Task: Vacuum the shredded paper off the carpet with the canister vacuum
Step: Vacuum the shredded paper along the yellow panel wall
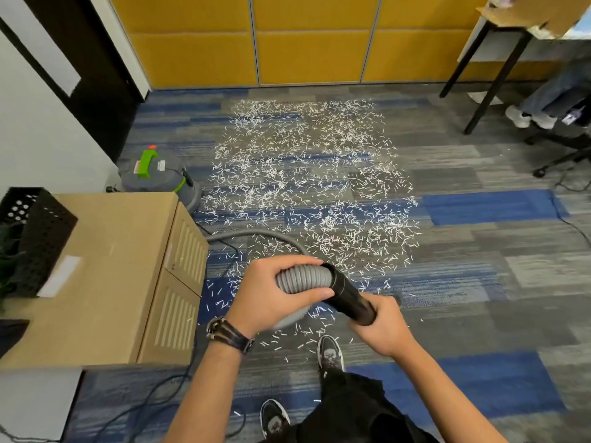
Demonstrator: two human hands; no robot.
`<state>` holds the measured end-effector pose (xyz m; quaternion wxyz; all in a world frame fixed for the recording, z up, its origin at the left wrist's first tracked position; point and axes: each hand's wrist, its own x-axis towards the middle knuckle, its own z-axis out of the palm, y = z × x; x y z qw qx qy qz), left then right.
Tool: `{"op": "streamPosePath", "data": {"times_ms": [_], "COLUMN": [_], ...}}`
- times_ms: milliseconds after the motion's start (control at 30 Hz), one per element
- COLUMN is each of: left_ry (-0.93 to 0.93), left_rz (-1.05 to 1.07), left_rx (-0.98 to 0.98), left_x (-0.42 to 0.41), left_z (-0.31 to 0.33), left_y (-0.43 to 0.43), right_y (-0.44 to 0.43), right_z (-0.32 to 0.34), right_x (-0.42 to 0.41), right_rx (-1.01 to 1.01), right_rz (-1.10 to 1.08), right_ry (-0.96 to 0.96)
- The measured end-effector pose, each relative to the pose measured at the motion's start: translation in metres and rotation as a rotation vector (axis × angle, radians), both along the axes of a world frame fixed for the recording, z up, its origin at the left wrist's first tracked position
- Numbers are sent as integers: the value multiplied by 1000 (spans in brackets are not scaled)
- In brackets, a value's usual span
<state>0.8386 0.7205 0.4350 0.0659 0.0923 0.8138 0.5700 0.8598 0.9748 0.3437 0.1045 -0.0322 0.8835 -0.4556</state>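
**While the Paper Waits, Both Hands Are on the Hose**

Because the person stands at the near edge of the spill, one shoe (331,353) sits among stray strips. Just beyond it, the left hand (271,295) wraps fingers and thumb round the ribbed grey hose (303,278), right at its joint with the black tube (348,297). The right hand (380,327) clasps the tube's lower end. This two-handed hold at the joint suggests seating or steadying the connection before any sweeping, though which cannot be told. No floor nozzle shows.

The hose trails left past the wooden cabinet (112,266) to the canister vacuum (153,174), parked by the wall, likely to keep it off the mess. Shredded paper (307,174) lies thick across the carpet (463,282) ahead, reaching toward the yellow wall panels (313,52), apparently untouched.
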Motion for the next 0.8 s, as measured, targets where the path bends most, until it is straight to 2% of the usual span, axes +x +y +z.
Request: {"op": "streamPosePath", "data": {"times_ms": [133, 233, 533, 700, 800], "left_ry": [-9, 15, -29, -47, -7], "left_rz": [23, 62, -66, 34, 44], "left_rx": [-4, 54, 81, 73, 54], "left_x": [-7, -10, -12, -3, -1], "left_z": [0, 3, 0, -11, -9], "left_y": [7, 19, 28, 23, 22], "right_y": [7, 15, 28, 26, 23], "right_z": [5, 11, -4, -3, 3], "right_x": [0, -8, -1, -1, -2], "right_rx": [78, 55, 13, 64, 69], "right_rz": [-28, -75, -63, -57, -54], "right_ry": [18, 43, 25, -11, 32]}}
